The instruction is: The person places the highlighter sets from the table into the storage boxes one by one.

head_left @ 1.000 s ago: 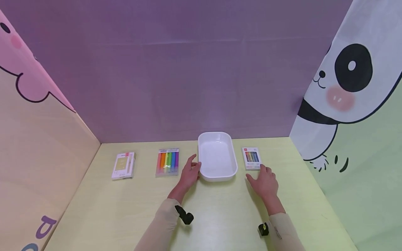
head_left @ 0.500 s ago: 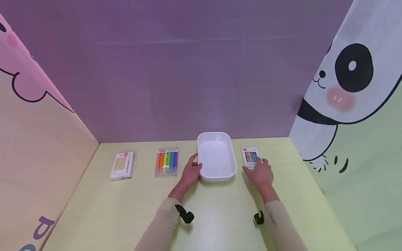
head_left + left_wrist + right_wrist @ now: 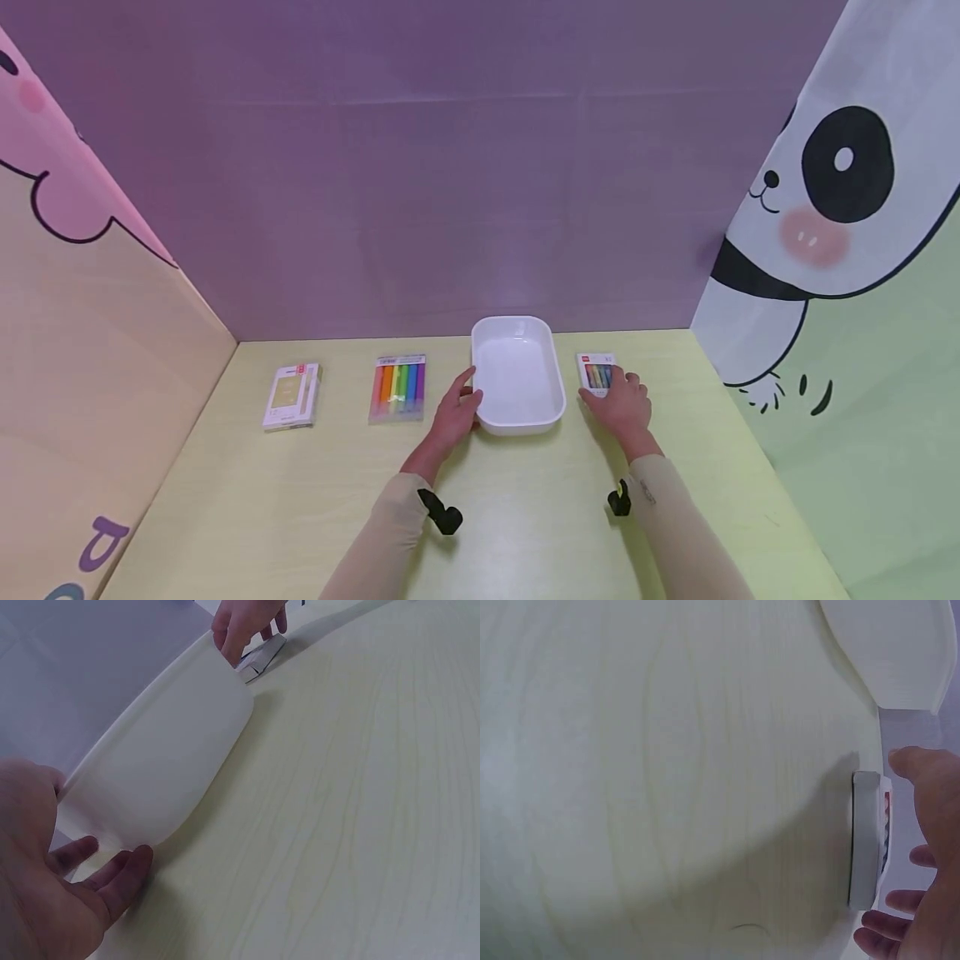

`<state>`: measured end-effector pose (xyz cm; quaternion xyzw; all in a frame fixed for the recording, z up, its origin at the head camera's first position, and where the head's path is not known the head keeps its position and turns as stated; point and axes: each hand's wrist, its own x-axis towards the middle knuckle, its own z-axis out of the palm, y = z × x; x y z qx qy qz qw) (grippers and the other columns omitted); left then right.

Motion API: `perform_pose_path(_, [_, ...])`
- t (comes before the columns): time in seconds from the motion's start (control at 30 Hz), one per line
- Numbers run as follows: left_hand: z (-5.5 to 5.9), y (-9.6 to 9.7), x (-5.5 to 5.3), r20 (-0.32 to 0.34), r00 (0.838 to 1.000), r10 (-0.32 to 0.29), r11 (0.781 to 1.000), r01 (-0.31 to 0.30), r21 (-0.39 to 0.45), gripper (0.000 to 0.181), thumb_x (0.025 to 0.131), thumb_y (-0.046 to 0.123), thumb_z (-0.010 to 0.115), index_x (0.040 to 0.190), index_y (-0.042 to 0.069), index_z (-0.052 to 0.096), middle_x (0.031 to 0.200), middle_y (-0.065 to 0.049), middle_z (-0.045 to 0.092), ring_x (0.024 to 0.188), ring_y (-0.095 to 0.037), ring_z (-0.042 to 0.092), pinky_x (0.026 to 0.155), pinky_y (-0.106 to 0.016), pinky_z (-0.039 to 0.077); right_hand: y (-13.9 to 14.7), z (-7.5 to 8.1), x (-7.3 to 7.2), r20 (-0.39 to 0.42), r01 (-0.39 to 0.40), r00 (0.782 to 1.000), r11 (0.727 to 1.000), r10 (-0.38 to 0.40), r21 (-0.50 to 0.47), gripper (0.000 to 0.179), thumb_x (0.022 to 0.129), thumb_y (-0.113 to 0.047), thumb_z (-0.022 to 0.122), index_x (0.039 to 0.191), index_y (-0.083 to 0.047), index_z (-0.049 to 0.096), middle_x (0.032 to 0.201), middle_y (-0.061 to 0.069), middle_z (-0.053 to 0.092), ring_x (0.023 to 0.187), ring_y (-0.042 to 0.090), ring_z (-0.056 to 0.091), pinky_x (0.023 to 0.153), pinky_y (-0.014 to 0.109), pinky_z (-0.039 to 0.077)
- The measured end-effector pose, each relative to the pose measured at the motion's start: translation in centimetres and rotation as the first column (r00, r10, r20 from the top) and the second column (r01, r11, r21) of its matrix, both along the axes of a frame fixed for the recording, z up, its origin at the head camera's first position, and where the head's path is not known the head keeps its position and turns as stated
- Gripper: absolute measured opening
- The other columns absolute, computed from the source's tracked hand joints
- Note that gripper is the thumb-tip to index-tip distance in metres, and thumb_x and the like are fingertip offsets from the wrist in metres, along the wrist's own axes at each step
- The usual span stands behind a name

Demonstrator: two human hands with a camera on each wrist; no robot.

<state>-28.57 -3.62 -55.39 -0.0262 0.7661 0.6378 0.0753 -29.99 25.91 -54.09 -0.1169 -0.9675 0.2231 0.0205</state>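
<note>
A white plastic tray [image 3: 520,375] sits at the back middle of the table. My left hand [image 3: 452,417] holds its left side in the head view; in the left wrist view the thumb is at the rim of the tray [image 3: 161,742] and the fingers reach beneath. To the right lies a small white box of crayons [image 3: 596,373] with coloured sticks pictured on it. My right hand [image 3: 624,408] hovers over its near end and hides part of it. The right wrist view has the thumb apart from the crayon box [image 3: 866,840], with the fingers spread near its other end.
Left of the tray lies a clear pack of rainbow-coloured pens [image 3: 398,390]. Farther left are white boxes [image 3: 292,397], which appear stacked. A purple backdrop [image 3: 465,208] rises behind the pale wooden table [image 3: 517,517], with printed cartoon panels at both sides.
My right hand has moved forward and slightly left, now covering the near part of the crayon box. My left hand stays on the tray, which has not visibly moved.
</note>
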Motion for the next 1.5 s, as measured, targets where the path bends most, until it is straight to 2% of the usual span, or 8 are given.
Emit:
perform_pose_path(0.13, [-0.4,-0.2,-0.1,-0.019,1.000,-0.011,1.000,0.011,0.006,0.052,0.102,0.024,0.050,0.151,0.027,0.035,0.139,-0.015,0.043,0.104,-0.029,0.057,0.078,-0.036,0.052,0.1,-0.5,-0.3,0.009,0.002,1.000,1.000,-0.002,0.009,0.086,0.084,-0.054,0.064,0.143,0.001,0.035,0.128,0.031,0.043,0.109,0.046,0.044,0.089,0.059,0.041])
perform_pose_path(0.37, [-0.6,-0.3,0.0,-0.047,0.999,-0.011,0.999,0.012,0.031,0.051,0.102,0.023,0.050,0.151,0.023,0.036,0.136,-0.017,0.045,0.102,-0.028,0.058,0.076,-0.035,0.052,-0.1,-1.3,-0.4,-0.042,0.004,0.999,1.000,-0.003,0.028,0.083,0.084,-0.052,0.064,0.143,0.000,0.038,0.123,0.029,0.046,0.106,0.043,0.044,0.087,0.055,0.039])
perform_pose_path(0.57, [-0.8,-0.3,0.0,-0.047,0.999,0.000,0.998,0.003,0.061,0.052,0.101,0.022,0.052,0.150,0.023,0.038,0.136,-0.017,0.045,0.104,-0.030,0.058,0.078,-0.037,0.052,-0.3,-1.8,-0.6,-0.054,0.007,0.998,1.000,-0.006,0.006,0.082,0.083,-0.050,0.064,0.144,-0.001,0.039,0.124,0.030,0.043,0.106,0.043,0.041,0.085,0.054,0.040])
perform_pose_path(0.93, [-1.2,-0.5,0.0,-0.053,0.998,-0.018,0.994,0.024,0.106,0.052,0.101,0.025,0.053,0.151,0.024,0.037,0.136,-0.017,0.045,0.107,-0.031,0.057,0.084,-0.040,0.053,-0.3,-2.7,-1.1,-0.102,0.041,0.994,0.999,-0.042,-0.017,0.076,0.080,-0.045,0.064,0.141,-0.004,0.046,0.120,0.029,0.041,0.104,0.041,0.038,0.083,0.052,0.039])
perform_pose_path(1.2, [-1.3,-0.6,0.0,-0.063,0.996,-0.057,0.993,0.064,0.104,0.054,0.102,0.029,0.052,0.153,0.024,0.033,0.137,-0.018,0.042,0.113,-0.033,0.054,0.088,-0.043,0.051,-0.1,-2.0,-1.0,-0.115,0.055,0.992,0.998,-0.057,-0.027,0.072,0.079,-0.044,0.063,0.138,-0.005,0.050,0.120,0.031,0.040,0.105,0.043,0.038,0.084,0.052,0.039])
perform_pose_path(1.5, [-1.5,-0.7,0.0,-0.064,0.996,-0.061,0.993,0.067,0.093,0.055,0.101,0.029,0.052,0.153,0.024,0.033,0.134,-0.018,0.045,0.112,-0.032,0.055,0.086,-0.042,0.052,-0.9,-0.3,-0.9,-0.168,0.052,0.984,0.996,-0.063,-0.067,0.070,0.078,-0.046,0.068,0.135,-0.008,0.054,0.117,0.028,0.043,0.105,0.041,0.040,0.084,0.052,0.040])
